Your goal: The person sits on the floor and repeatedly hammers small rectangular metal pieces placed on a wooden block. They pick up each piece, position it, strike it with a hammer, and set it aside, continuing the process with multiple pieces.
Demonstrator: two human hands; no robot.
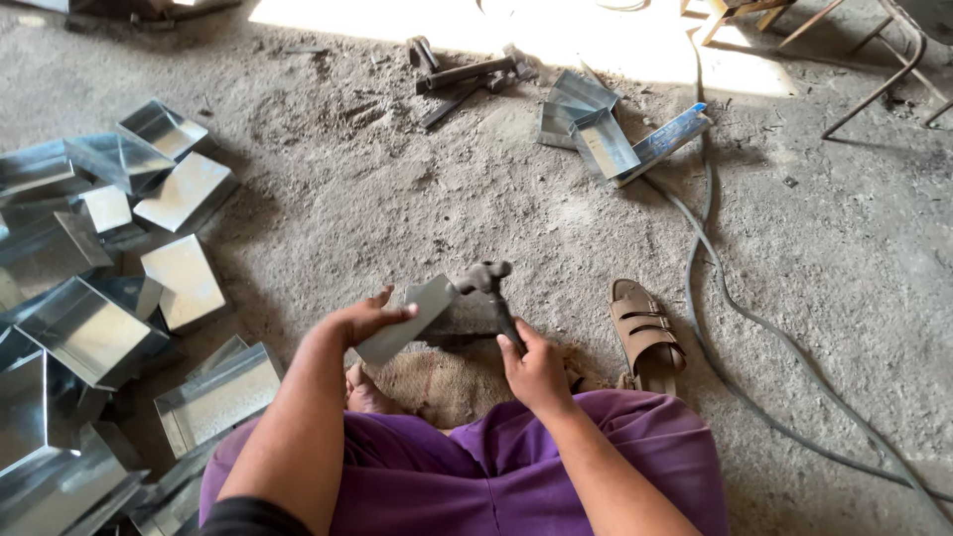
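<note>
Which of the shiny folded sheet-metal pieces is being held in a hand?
The grey folded sheet-metal piece in the left hand, beside the hammer; all others lie on the floor.

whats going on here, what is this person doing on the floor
A person sits on a dusty concrete floor, working sheet metal. The left hand holds a folded metal piece in front of them, and the right hand grips a hammer with its head at the piece's upper end. A pile of shiny metal trays lies to the left, and a sandal to the right.
</note>
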